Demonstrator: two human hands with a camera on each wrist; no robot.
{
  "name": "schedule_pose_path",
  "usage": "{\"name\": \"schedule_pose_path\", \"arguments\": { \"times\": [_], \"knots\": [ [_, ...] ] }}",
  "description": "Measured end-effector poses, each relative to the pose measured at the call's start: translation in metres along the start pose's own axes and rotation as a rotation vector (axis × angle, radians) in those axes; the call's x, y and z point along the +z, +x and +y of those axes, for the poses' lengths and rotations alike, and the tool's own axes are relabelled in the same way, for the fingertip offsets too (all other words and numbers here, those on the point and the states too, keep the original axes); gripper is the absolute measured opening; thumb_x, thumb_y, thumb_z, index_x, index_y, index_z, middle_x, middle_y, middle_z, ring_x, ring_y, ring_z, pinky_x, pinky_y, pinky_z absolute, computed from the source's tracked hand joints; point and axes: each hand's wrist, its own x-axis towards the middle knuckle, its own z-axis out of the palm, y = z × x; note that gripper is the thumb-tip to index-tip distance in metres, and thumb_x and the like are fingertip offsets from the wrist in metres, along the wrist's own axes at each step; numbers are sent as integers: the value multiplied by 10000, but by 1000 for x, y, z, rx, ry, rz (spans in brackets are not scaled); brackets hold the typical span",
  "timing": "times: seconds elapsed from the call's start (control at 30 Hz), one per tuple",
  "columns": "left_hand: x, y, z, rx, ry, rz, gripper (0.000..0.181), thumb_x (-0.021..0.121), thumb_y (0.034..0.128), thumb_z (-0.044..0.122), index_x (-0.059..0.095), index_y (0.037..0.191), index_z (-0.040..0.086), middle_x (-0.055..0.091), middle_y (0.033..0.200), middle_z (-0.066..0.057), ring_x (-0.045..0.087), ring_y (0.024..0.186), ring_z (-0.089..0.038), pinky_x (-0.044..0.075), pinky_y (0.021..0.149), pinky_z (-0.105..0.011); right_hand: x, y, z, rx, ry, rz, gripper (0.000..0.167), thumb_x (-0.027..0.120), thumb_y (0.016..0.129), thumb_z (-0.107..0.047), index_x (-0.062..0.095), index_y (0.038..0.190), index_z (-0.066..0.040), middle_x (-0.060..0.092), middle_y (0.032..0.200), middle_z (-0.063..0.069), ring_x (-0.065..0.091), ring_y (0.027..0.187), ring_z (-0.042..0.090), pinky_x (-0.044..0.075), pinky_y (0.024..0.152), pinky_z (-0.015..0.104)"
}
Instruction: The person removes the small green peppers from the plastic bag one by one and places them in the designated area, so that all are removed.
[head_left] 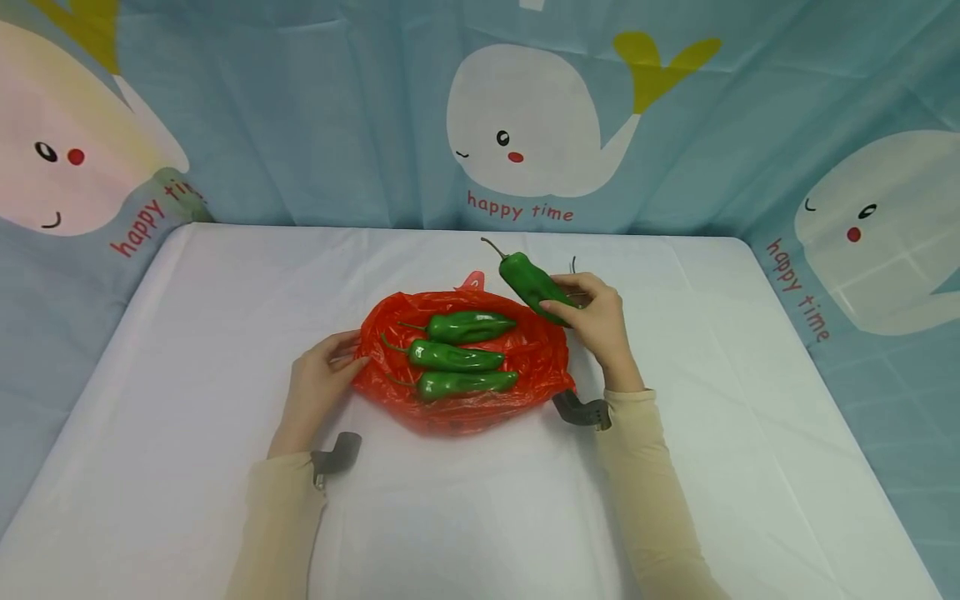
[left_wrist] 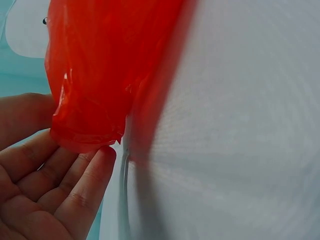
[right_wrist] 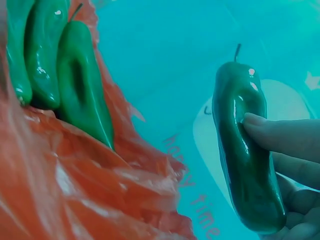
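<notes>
Toward the far edge of the white table (head_left: 457, 517), your right hand (head_left: 600, 321) pinches a long green pepper (head_left: 534, 282), best gripped lightly, beside the red plastic bag (head_left: 457, 418), whose left rim your left hand (head_left: 318, 371) grasps, ideally without tugging.

Long beige sleeves (head_left: 654, 492); dark bent brackets (head_left: 582, 411) at both cuffs

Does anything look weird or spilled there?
Nothing looks spilled: three green peppers lie in the red bag, and the right hand holds another pepper. One odd bit: a thin dark stalk pokes up behind that hand, and I can't tell what it belongs to.
</notes>
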Motion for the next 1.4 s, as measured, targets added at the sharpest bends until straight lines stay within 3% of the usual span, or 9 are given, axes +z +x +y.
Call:
{"name": "schedule_pose_path", "arguments": {
  "times": [0.17, 0.4, 0.77, 1.17, 1.4],
  "knots": [
    [0, 0, 0, 4, -2, 0, 413, 664, 866, 28, 550, 1254, -54, 599, 1195, -235, 609, 1075, -336, 510, 865, -296, -5, 1, 0, 33, -4, 35, 362, 782, 773, -108, 682, 1101, 7, 650, 1046, 156, 620, 930, 263, 533, 806, 330],
    [0, 0, -1, 3, 3, -3, 419, 657, 871, 33, 542, 1264, -54, 598, 1198, -232, 610, 1072, -334, 512, 857, -274, -11, 2, 3, 75, 4, 70, 386, 790, 766, -124, 680, 1113, 5, 652, 1057, 165, 627, 934, 273, 512, 745, 179],
    [0, 0, -1, 0, -8, 0, 422, 668, 866, 39, 548, 1261, -48, 602, 1191, -231, 615, 1067, -328, 513, 857, -256, -24, 1, 7, 132, 34, 117, 387, 778, 778, -116, 669, 1131, -1, 641, 1078, 147, 626, 915, 294, 534, 739, 211],
    [-1, 0, 0, -6, 1, -9, 426, 662, 873, 46, 539, 1269, -50, 594, 1204, -230, 607, 1079, -331, 505, 870, -277, -38, 2, 19, 227, 48, 200, 410, 785, 772, -112, 661, 1142, 11, 656, 1045, 161, 629, 891, 155, 545, 775, 193],
    [0, 0, 1, 5, 2, -4, 423, 663, 870, 40, 540, 1263, -59, 588, 1210, -236, 603, 1082, -339, 501, 879, -307, -47, 3, 29, 278, 29, 263, 415, 789, 764, -99, 664, 1146, 6, 657, 1023, 119, 608, 871, 103, 523, 731, 165]
  ]
}}
